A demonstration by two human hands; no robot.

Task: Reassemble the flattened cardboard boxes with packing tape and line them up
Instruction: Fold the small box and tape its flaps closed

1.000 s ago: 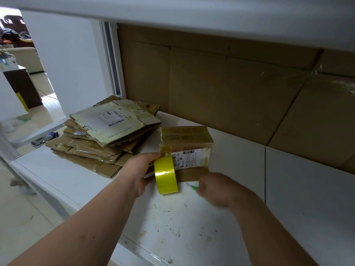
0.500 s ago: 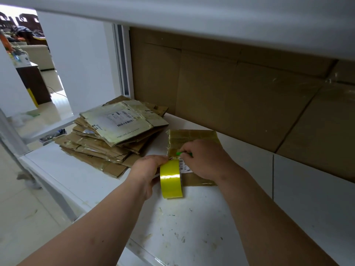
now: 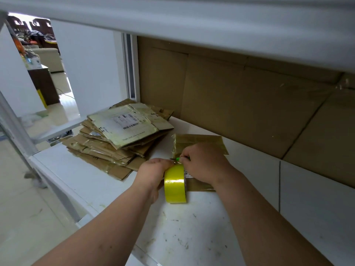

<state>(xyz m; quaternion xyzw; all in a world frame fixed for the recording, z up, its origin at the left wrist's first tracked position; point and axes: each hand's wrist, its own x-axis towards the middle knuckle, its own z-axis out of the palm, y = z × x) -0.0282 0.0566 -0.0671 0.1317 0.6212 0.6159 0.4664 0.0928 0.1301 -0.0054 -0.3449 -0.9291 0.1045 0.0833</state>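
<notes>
The yellow tape roll [image 3: 175, 186] was gripped upright by the left hand [image 3: 153, 174] against the small box [image 3: 197, 144], mid-worktop [image 3: 92, 177]. A green-tipped tool [image 3: 177, 159], seemingly a cutter, was pinched by the right hand [image 3: 204, 162]. Flattened boxes [image 3: 119, 139] were stacked at the worktop's far left corner.

we have one view only, from a wide-angle camera worn on the head, looking forward and down over both forearms onto a white shelf [image 3: 192, 237]. it sits close: the arms enter from the bottom edge and the hands meet near the centre of the frame. the underside of an upper shelf [image 3: 211, 25] crosses the top of the view. cardboard panels [image 3: 240, 104] close off the back, and a doorway [image 3: 57, 83] opens at the far left.
</notes>
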